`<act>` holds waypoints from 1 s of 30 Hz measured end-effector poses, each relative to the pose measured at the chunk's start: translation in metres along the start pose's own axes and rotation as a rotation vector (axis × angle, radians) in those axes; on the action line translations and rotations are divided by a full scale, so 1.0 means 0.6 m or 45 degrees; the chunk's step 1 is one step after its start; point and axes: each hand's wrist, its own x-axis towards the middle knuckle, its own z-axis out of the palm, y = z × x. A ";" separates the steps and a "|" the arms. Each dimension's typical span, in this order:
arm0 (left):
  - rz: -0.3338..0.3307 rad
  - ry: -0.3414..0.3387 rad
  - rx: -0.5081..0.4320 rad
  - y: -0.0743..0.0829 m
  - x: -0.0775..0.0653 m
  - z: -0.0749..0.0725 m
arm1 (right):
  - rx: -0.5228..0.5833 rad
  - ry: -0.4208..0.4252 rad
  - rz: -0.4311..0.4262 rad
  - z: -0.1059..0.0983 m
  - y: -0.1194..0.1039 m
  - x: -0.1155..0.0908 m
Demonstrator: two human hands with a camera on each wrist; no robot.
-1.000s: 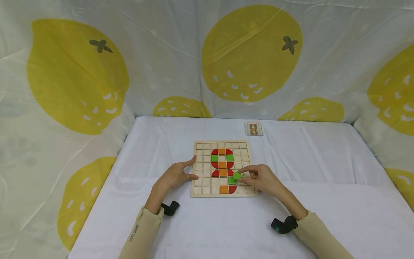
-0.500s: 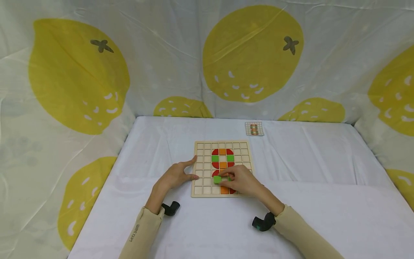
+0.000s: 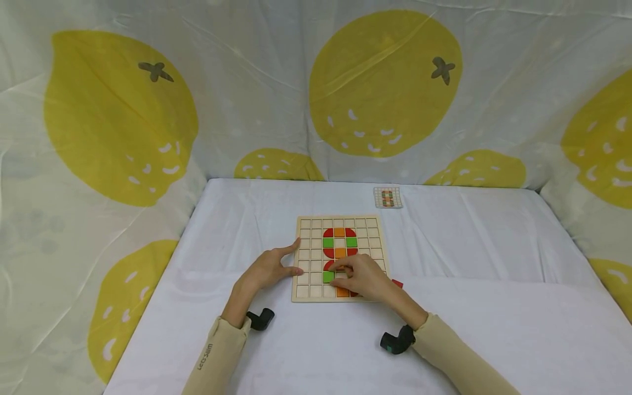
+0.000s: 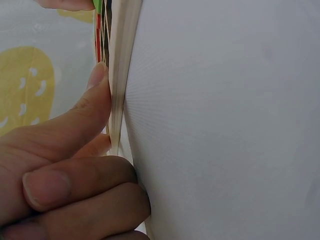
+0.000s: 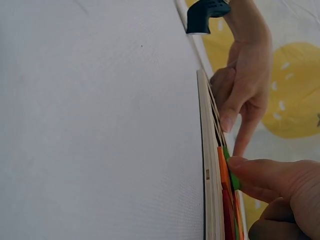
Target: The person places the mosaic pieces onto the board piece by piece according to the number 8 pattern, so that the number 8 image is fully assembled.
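A square wooden grid board (image 3: 308, 258) lies on the white cloth, with red, orange and green tiles set in its middle columns. My right hand (image 3: 362, 277) reaches over it, index finger and thumb at a green square tile (image 3: 328, 277) in a lower cell. In the right wrist view the thumb touches the green tile (image 5: 235, 180), low at the board's surface. The right hand hides several tiles beneath it. My left hand (image 3: 266, 267) rests at the board's left edge, thumb and index finger spread along the rim; in the left wrist view its other fingers are bent beside the board (image 4: 120, 75).
A small card (image 3: 388, 197) with a printed grid pattern lies behind the board to the right. A red piece (image 3: 397, 283) sits on the cloth just right of the board, partly hidden by the right wrist. Lemon-printed curtain (image 3: 247, 99) stands behind the table (image 3: 469, 236).
My right hand has carried the green tile leftward across the board and lowered it into a cell left of the middle. The left hand has stayed at the board's edge.
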 end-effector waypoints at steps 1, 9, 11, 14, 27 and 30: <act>-0.001 0.001 0.000 0.000 0.000 0.000 | -0.004 -0.001 0.002 0.000 0.000 0.000; 0.009 0.005 0.007 -0.003 -0.001 0.001 | 0.044 -0.010 0.031 0.000 0.003 -0.001; 0.014 0.007 0.012 -0.003 -0.001 0.000 | 0.049 -0.007 0.037 0.001 0.003 -0.001; 0.003 0.005 0.007 -0.002 -0.001 0.000 | 0.038 0.003 0.037 0.002 0.002 0.000; -0.027 -0.002 -0.027 0.001 -0.001 -0.001 | 0.047 0.013 0.051 0.001 0.006 -0.002; -0.029 0.000 -0.031 0.002 -0.001 -0.001 | 0.055 0.020 0.038 0.000 0.008 -0.002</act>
